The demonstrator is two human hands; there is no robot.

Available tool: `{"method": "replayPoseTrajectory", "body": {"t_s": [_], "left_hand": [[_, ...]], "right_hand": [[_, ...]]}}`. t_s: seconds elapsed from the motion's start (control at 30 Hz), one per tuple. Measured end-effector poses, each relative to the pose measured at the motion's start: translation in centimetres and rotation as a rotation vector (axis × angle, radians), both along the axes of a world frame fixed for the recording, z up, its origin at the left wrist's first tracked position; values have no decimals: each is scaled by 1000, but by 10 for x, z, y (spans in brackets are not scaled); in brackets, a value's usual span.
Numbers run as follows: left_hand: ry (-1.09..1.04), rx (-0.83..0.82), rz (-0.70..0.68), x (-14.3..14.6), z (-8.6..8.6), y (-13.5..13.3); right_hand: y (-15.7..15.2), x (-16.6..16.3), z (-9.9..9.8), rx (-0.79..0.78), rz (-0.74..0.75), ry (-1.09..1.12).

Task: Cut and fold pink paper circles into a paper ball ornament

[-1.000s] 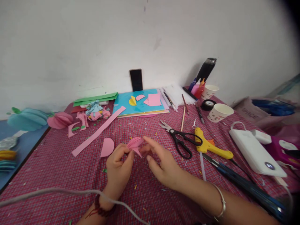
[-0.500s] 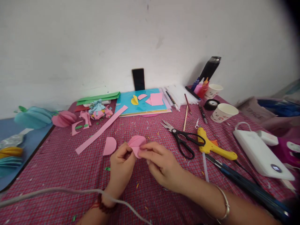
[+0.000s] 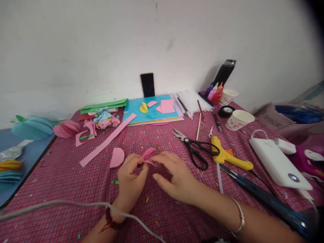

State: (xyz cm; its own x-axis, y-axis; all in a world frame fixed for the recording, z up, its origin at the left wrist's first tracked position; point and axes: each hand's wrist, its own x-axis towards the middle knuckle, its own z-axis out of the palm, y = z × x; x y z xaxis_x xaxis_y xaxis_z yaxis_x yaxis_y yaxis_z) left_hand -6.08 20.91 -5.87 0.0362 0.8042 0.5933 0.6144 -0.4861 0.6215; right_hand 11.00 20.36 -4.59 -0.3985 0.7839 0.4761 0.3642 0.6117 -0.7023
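Note:
Pinched between thumb and fingers of my left hand [image 3: 133, 175] is a small stack of folded pink paper pieces [image 3: 149, 153], its layered edges facing up. My right hand [image 3: 174, 175] is beside it with the fingertips at the stack's right edge; the thumb stands apart below, not gripping. A pink paper half-circle [image 3: 117, 157] lies on the cloth just left of my left hand. Black-handled scissors [image 3: 196, 148] rest open to the right of my right hand, their handle overlapping a yellow glue gun [image 3: 222, 155].
A pale cable [image 3: 76, 204] crosses in front of my left wrist. Further back are a pink strip [image 3: 108, 140], paper scraps [image 3: 102, 118], a blue sheet [image 3: 131, 109] and a phone [image 3: 147, 84]. At right are paper cups [image 3: 239, 120], a white power bank [image 3: 279, 162] and a blue-handled tool [image 3: 268, 195].
The pink stack has turned from showing its broad face to showing its layered edges. My right thumb has come away from the paper. The view has shifted slightly.

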Motion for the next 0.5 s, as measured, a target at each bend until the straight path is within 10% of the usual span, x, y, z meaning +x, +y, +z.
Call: {"method": "replayPoseTrajectory", "body": {"t_s": [0.17,0.5], "left_hand": [[149,128,23,0,1,0],[-13,-138,8,4,4,-3]], "right_hand": [[5,0,-5,72,-76,27],[9,-1,-11,227,-38,-30]]}}
